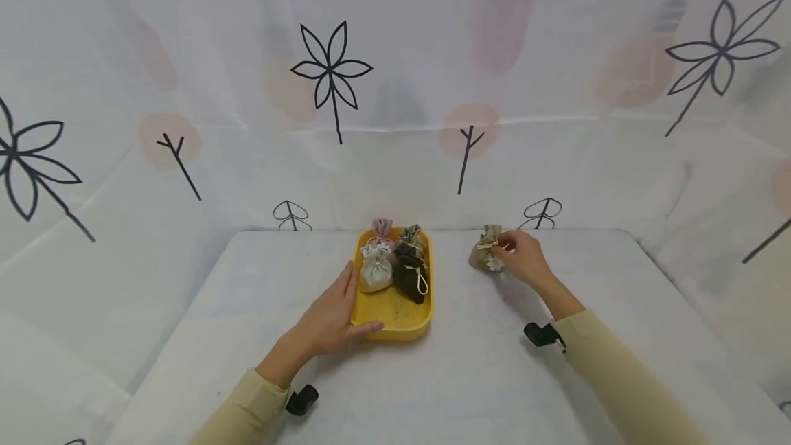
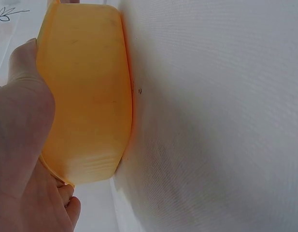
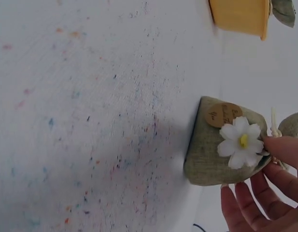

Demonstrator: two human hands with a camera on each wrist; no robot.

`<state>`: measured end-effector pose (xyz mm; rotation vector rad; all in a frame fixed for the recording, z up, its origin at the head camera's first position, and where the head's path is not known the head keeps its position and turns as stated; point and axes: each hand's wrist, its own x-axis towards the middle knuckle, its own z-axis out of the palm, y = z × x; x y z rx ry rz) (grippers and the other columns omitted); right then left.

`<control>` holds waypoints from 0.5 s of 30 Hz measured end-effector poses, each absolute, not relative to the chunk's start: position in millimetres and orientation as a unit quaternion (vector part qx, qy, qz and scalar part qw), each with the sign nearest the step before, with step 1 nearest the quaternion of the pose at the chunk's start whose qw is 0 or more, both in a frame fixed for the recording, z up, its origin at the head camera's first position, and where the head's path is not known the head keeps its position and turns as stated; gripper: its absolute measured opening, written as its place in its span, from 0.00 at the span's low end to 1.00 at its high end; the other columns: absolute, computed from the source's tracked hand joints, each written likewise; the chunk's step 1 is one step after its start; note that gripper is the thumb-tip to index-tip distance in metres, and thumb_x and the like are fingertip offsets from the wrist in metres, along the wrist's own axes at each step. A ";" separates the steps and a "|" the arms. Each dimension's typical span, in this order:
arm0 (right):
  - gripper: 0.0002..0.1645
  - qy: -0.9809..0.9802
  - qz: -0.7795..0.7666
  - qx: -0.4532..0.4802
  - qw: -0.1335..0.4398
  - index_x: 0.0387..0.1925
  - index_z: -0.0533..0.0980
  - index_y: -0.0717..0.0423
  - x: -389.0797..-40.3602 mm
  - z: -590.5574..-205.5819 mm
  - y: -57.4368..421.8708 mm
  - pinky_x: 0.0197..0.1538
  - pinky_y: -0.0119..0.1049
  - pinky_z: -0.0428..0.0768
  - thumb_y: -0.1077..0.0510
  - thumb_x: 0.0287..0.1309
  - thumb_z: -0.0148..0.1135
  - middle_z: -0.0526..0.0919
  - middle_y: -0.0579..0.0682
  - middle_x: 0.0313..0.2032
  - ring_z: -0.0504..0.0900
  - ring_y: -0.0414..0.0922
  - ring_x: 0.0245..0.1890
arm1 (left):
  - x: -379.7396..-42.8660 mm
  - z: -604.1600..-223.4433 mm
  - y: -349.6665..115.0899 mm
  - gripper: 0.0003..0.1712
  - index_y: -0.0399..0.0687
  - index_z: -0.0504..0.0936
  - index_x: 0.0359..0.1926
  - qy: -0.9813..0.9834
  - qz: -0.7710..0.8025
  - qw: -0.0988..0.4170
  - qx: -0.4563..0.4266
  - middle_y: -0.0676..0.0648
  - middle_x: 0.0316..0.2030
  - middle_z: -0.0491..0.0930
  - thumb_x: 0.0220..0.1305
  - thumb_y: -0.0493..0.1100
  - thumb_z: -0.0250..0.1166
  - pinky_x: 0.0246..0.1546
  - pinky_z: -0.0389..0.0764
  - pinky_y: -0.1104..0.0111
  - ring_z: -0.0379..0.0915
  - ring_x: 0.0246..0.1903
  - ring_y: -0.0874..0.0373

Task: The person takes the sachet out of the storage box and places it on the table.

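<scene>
My left hand point(image 1: 330, 314) holds the near-left corner of a yellow plastic tray point(image 1: 398, 335). Its fingers lie along the tray's left side, and the thumb point(image 2: 25, 60) goes over the near rim. Several drawstring pouches are in the tray: a pink one point(image 1: 382, 227) at the back, a pale one point(image 1: 377, 277), a dark brown one point(image 1: 408, 279) and an olive patterned one point(image 1: 410, 235). To the right of the tray, my right hand point(image 1: 525, 256) pinches the tied neck of an olive-green pouch point(image 3: 206, 162). That pouch bears a white flower point(image 3: 241, 142) and a round brown tag point(image 3: 219, 115).
A white cloth covers the table point(image 1: 482, 383). Behind it hangs a white curtain point(image 1: 395, 177) with black plant drawings. A black wrist camera point(image 1: 303, 400) is on the left wrist, another black camera point(image 1: 540, 334) on the right.
</scene>
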<state>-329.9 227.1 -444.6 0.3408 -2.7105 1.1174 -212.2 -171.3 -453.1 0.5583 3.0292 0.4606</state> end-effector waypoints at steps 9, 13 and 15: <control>0.18 -0.920 0.357 0.108 0.116 0.50 0.79 0.69 -312.1 -437.7 228.9 0.49 0.56 0.79 0.57 0.68 0.65 0.80 0.67 0.50 0.79 0.63 0.49 | -211.8 -451.6 -170.5 0.71 0.34 0.37 0.81 0.971 0.151 0.007 0.186 0.35 0.81 0.35 0.62 0.80 0.57 0.76 0.56 0.53 0.44 0.79 0.42; 0.18 -0.915 0.362 0.123 0.126 0.50 0.79 0.69 -301.6 -433.8 224.3 0.49 0.56 0.79 0.58 0.68 0.65 0.80 0.66 0.49 0.79 0.63 0.49 | -212.9 -454.5 -171.2 0.71 0.34 0.37 0.80 0.971 0.150 0.005 0.186 0.35 0.81 0.34 0.62 0.79 0.57 0.76 0.57 0.52 0.44 0.79 0.41; 0.17 -0.911 0.366 0.139 0.128 0.50 0.79 0.70 -296.6 -431.7 221.1 0.49 0.56 0.79 0.60 0.67 0.65 0.81 0.66 0.49 0.80 0.62 0.49 | -213.2 -456.0 -171.4 0.71 0.34 0.36 0.80 0.971 0.147 0.003 0.186 0.35 0.81 0.34 0.62 0.80 0.56 0.76 0.57 0.52 0.44 0.79 0.41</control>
